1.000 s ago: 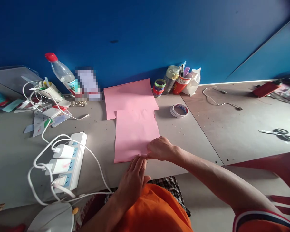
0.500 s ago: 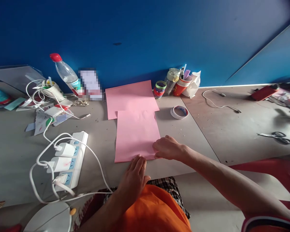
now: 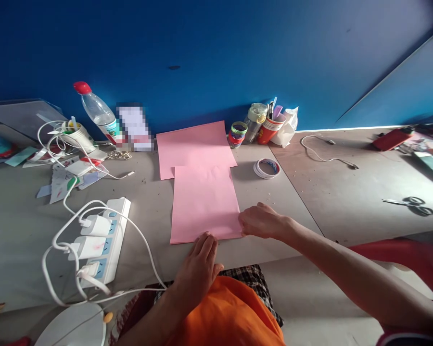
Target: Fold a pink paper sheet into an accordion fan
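Note:
A folded sheet of pink paper (image 3: 204, 204) lies flat on the grey table, its fold along the edge nearest me. My left hand (image 3: 198, 264) rests with fingers stretched out, tips pressing the middle of that near edge. At the lower right corner is my right hand (image 3: 261, 221), its fingers curled closed against the paper; the fingertips are partly hidden under the hand. Behind the folded sheet, and partly covered by it, lies another pink sheet (image 3: 193, 144).
A roll of tape (image 3: 267, 168) lies right of the paper; scissors (image 3: 411, 205) are farther right. On the left a power strip (image 3: 117, 245) carries plugs and looping white cables. A bottle (image 3: 97, 113), a red cup (image 3: 270, 129) and a jar (image 3: 237, 134) stand along the blue wall.
My right hand has slid a little to the right along the near edge, out to the paper's corner. My left hand has stayed on the near edge.

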`<move>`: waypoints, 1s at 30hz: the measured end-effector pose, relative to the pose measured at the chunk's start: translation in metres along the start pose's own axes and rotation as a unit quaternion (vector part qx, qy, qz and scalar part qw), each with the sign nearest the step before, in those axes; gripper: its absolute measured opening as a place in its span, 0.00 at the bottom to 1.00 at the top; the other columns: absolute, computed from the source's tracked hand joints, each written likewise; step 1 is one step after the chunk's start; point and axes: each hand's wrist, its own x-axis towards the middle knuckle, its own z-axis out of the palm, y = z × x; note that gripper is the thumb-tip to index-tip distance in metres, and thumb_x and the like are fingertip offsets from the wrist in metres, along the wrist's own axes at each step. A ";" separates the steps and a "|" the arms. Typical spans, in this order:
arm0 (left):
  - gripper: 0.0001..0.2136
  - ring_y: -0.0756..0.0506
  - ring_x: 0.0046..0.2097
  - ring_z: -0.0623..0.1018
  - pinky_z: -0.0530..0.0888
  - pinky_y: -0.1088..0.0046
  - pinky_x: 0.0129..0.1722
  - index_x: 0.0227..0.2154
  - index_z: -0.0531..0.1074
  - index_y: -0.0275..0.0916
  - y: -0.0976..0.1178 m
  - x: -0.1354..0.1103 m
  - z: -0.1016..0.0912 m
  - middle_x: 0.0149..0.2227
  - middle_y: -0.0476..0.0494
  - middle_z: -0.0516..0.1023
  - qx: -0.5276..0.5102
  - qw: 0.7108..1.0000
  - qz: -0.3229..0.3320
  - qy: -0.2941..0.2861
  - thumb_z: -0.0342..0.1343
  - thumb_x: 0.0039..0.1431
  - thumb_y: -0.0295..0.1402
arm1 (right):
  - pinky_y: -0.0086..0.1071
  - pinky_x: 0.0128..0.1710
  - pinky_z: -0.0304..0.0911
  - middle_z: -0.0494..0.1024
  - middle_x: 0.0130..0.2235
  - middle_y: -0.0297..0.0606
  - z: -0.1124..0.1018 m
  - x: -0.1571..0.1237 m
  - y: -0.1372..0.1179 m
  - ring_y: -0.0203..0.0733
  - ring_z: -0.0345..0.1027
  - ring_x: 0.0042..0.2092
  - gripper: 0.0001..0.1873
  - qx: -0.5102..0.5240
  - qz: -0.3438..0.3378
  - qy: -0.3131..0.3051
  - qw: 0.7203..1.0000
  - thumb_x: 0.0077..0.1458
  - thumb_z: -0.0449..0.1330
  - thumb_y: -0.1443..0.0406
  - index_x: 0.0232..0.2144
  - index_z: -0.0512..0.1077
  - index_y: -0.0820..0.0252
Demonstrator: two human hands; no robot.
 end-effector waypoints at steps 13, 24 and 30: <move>0.22 0.36 0.59 0.67 0.71 0.57 0.54 0.56 0.59 0.32 0.002 0.003 -0.001 0.55 0.32 0.68 0.019 1.000 0.001 -0.002 0.50 0.60 0.33 | 0.33 0.38 0.56 0.75 0.36 0.40 0.005 -0.034 -0.004 0.41 0.67 0.38 0.07 0.062 -0.001 0.226 0.972 0.60 0.51 0.67 0.33 0.69 0.60; 0.14 0.39 0.54 0.70 0.71 0.59 0.54 0.49 0.66 0.34 -0.014 0.007 -0.023 0.49 0.35 0.71 0.083 0.994 0.054 0.055 0.49 0.61 0.26 | 0.33 0.39 0.56 0.69 0.38 0.40 0.057 -0.013 -0.042 0.41 0.59 0.40 0.08 0.067 -0.155 0.291 0.942 0.61 0.50 0.70 0.36 0.69 0.61; 0.11 0.40 0.47 0.71 0.74 0.62 0.46 0.41 0.70 0.34 -0.034 0.011 -0.049 0.44 0.36 0.71 0.128 0.991 0.035 0.022 0.48 0.58 0.19 | 0.33 0.37 0.55 0.69 0.37 0.41 0.052 -0.009 -0.041 0.41 0.58 0.38 0.09 0.038 -0.169 0.284 0.943 0.61 0.49 0.71 0.34 0.69 0.62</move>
